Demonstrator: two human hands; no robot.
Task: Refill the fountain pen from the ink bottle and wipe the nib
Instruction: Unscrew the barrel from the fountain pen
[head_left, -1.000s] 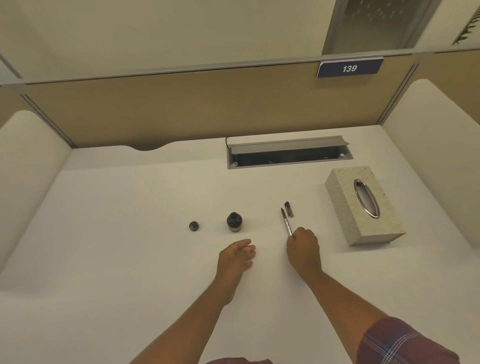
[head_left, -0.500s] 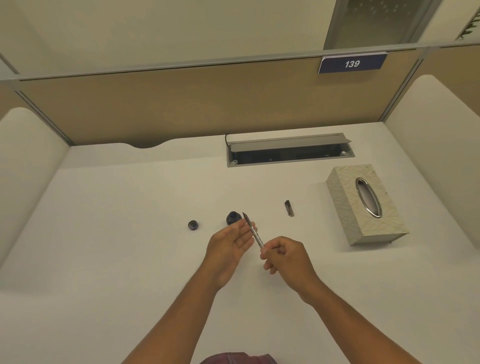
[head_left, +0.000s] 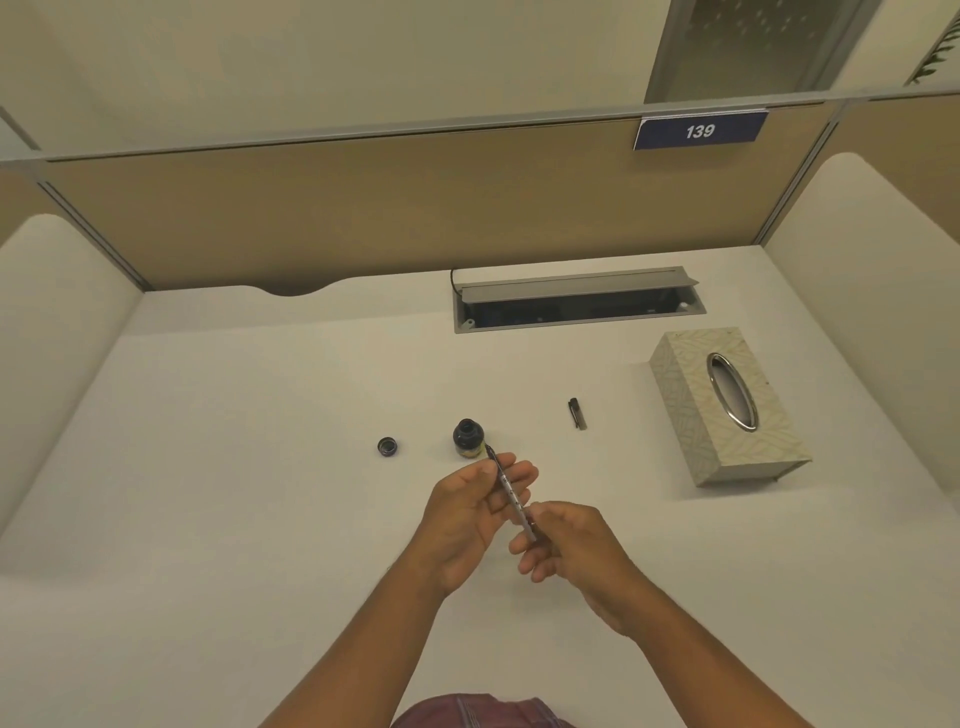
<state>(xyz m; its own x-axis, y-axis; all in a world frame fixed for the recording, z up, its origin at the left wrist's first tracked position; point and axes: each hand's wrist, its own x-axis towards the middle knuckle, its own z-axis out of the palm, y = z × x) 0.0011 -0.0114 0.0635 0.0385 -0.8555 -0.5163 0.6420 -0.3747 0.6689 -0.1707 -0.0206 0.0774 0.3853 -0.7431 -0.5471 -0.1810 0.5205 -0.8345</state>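
The slim fountain pen (head_left: 511, 493) is held above the white desk (head_left: 234, 467) between both hands, its tip pointing away toward the ink bottle. My left hand (head_left: 467, 512) grips the front half with thumb and fingers. My right hand (head_left: 569, 545) pinches the rear end. The small dark ink bottle (head_left: 468, 438) stands uncapped just beyond the pen's tip. Its black lid (head_left: 387, 446) lies to the left of it. The pen cap (head_left: 576, 413) lies to the right on the desk.
A patterned tissue box (head_left: 727, 410) with an oval metal opening stands at the right. A grey cable tray (head_left: 576, 301) with its flap up sits at the back. Partition walls close the desk on three sides.
My right hand picked the pen up from the desk and brought it left. My left hand rose and took hold of the front half. The pen now sits nearer the ink bottle.
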